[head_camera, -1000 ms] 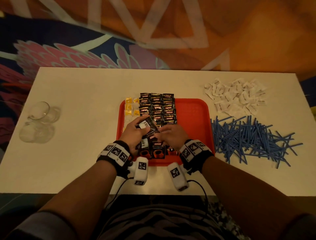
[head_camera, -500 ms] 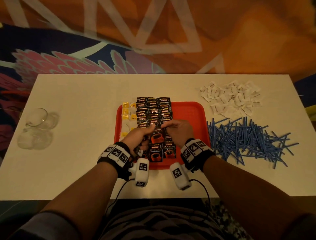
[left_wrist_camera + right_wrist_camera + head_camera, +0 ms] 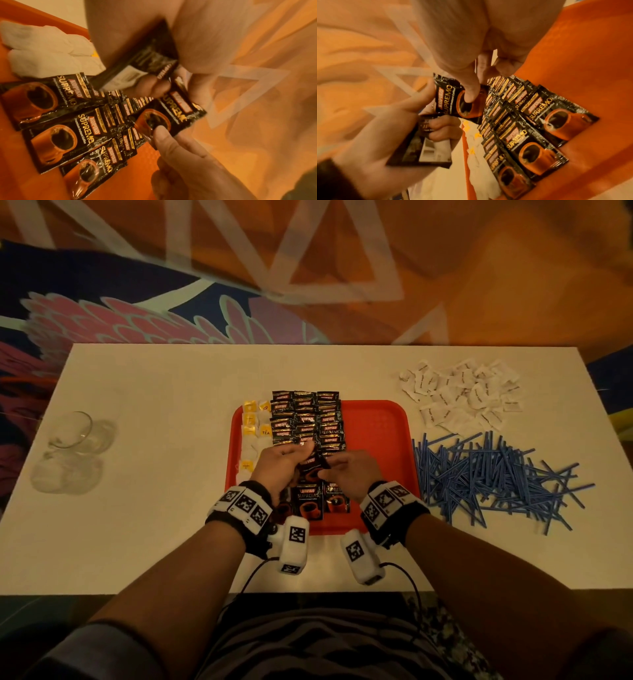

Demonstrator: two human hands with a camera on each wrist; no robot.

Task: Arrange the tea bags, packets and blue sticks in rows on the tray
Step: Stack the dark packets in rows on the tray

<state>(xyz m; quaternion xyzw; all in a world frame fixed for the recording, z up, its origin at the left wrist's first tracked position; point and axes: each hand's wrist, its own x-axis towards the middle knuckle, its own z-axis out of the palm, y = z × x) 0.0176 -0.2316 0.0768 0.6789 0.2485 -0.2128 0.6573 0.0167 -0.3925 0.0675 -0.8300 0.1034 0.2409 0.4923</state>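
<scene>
A red tray (image 3: 376,433) lies mid-table with a column of tea bags (image 3: 251,426) at its left edge and three columns of overlapping black coffee packets (image 3: 305,419) beside them. Above the near end of those rows my left hand (image 3: 277,463) grips a small stack of black packets (image 3: 137,67), backs showing. My right hand (image 3: 349,470) pinches a single coffee packet (image 3: 310,465) right beside that stack, thumb (image 3: 471,92) on its printed cup. A heap of blue sticks (image 3: 489,477) lies on the table right of the tray.
A pile of white packets (image 3: 459,395) sits at the back right, behind the sticks. Two clear glasses (image 3: 73,429) lie near the table's left edge. The tray's right half is bare red plastic. A patterned carpet lies beyond the table.
Half a second ago both hands reached forward to the near end of the packet rows. They have drawn back slightly, and my right hand now pinches one packet beside the left hand's stack.
</scene>
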